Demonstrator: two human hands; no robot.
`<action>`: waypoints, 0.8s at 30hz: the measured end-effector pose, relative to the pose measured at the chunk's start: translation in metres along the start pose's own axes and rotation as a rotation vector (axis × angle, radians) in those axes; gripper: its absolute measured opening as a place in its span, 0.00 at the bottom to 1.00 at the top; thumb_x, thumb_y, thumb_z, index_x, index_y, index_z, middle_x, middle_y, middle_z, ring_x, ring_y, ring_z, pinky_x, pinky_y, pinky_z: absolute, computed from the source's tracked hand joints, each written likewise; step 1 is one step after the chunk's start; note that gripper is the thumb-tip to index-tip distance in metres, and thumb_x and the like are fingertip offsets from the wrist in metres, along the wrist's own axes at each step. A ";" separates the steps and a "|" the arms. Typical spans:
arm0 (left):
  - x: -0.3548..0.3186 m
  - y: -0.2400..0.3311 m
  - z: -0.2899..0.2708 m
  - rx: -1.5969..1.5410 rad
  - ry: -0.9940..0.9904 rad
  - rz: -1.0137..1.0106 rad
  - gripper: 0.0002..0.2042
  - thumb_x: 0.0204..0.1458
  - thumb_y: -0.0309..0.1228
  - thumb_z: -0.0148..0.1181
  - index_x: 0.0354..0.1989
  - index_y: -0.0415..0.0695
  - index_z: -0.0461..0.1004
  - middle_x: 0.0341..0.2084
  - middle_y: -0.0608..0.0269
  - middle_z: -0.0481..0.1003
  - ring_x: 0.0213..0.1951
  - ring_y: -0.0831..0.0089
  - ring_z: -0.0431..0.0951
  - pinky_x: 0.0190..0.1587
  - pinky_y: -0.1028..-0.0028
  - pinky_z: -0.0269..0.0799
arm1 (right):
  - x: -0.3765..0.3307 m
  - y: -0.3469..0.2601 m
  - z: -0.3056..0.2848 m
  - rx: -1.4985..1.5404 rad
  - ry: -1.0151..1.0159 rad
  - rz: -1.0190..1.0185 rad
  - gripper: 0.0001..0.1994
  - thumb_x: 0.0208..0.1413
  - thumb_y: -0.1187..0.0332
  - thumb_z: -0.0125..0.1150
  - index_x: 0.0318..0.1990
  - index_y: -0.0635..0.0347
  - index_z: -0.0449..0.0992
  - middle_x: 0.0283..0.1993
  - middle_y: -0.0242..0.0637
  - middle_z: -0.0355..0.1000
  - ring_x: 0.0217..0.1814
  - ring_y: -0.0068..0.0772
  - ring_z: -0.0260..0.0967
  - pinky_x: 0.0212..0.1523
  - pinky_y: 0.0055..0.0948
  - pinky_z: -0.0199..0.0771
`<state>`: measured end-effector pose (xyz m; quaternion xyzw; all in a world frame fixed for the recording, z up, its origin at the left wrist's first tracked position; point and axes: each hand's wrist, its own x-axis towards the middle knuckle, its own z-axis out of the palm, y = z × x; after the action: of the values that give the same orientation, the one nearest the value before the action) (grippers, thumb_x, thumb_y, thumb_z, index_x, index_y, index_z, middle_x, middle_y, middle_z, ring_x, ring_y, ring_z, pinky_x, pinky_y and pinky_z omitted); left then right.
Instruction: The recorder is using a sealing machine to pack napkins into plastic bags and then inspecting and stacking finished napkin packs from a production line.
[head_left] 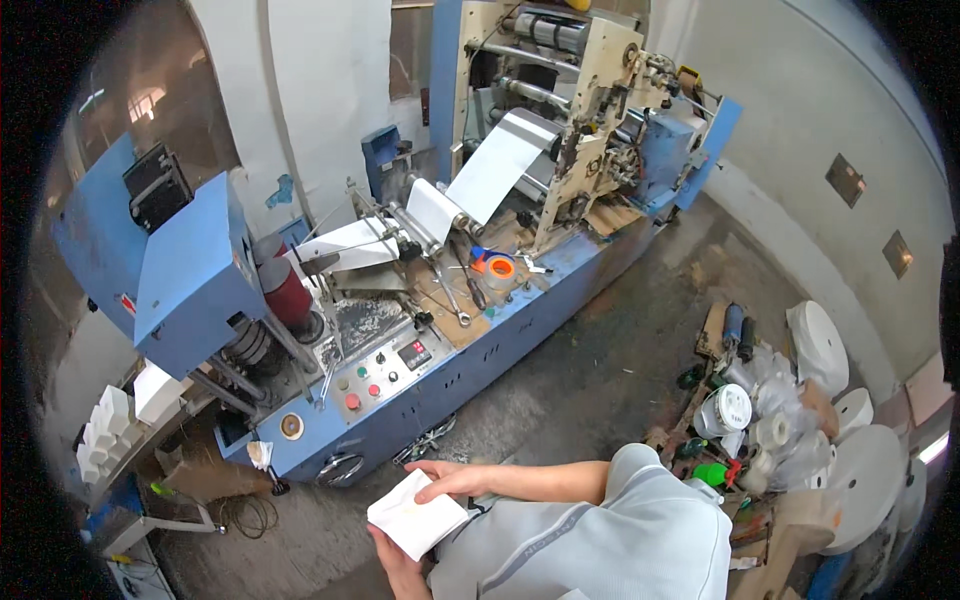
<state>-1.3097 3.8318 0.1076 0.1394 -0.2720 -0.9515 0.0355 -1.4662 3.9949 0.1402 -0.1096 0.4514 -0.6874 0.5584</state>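
Observation:
I hold a stack of white folded paper napkins (415, 517) low in the picture, in front of my grey shirt. My right hand (447, 481) lies on the stack's upper edge, its forearm reaching in from the right. My left hand (396, 562) grips the stack from below, at its lower left corner. Both hands are closed on the stack. Just beyond them stands the blue side of a paper folding machine (470, 370).
A white paper web (497, 160) runs through the machine's cream roller frame. On its deck sit a control panel with red buttons (385, 372), wrenches and an orange tape roll (499, 270). Large white paper rolls (860, 480) and bottles crowd the floor at right. Napkin stacks (105, 430) sit at left.

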 end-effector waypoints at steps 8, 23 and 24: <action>0.008 -0.011 0.017 0.017 -0.086 -0.056 0.41 0.57 0.62 0.42 0.68 0.39 0.51 0.65 0.48 0.59 0.63 0.51 0.63 0.63 0.52 0.63 | -0.024 -0.002 -0.009 0.018 0.033 -0.030 0.49 0.50 0.69 0.69 0.71 0.68 0.37 0.64 0.44 0.62 0.63 0.32 0.62 0.61 0.30 0.64; 0.068 -0.116 0.136 0.205 -0.078 -0.254 0.41 0.57 0.64 0.41 0.68 0.42 0.53 0.64 0.52 0.61 0.62 0.52 0.64 0.63 0.54 0.62 | -0.134 -0.010 -0.142 0.127 0.167 -0.221 0.45 0.50 0.70 0.69 0.70 0.67 0.43 0.61 0.41 0.64 0.62 0.31 0.62 0.62 0.31 0.63; 0.075 -0.130 0.148 0.217 -0.103 -0.276 0.41 0.56 0.64 0.41 0.68 0.42 0.53 0.64 0.52 0.61 0.62 0.52 0.64 0.63 0.54 0.61 | -0.148 -0.012 -0.155 0.150 0.181 -0.223 0.45 0.50 0.70 0.69 0.70 0.67 0.44 0.61 0.41 0.63 0.62 0.31 0.62 0.62 0.31 0.62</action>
<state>-1.4223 4.0065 0.1410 0.1295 -0.3531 -0.9182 -0.1245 -1.5236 4.2003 0.1137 -0.0547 0.4324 -0.7837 0.4425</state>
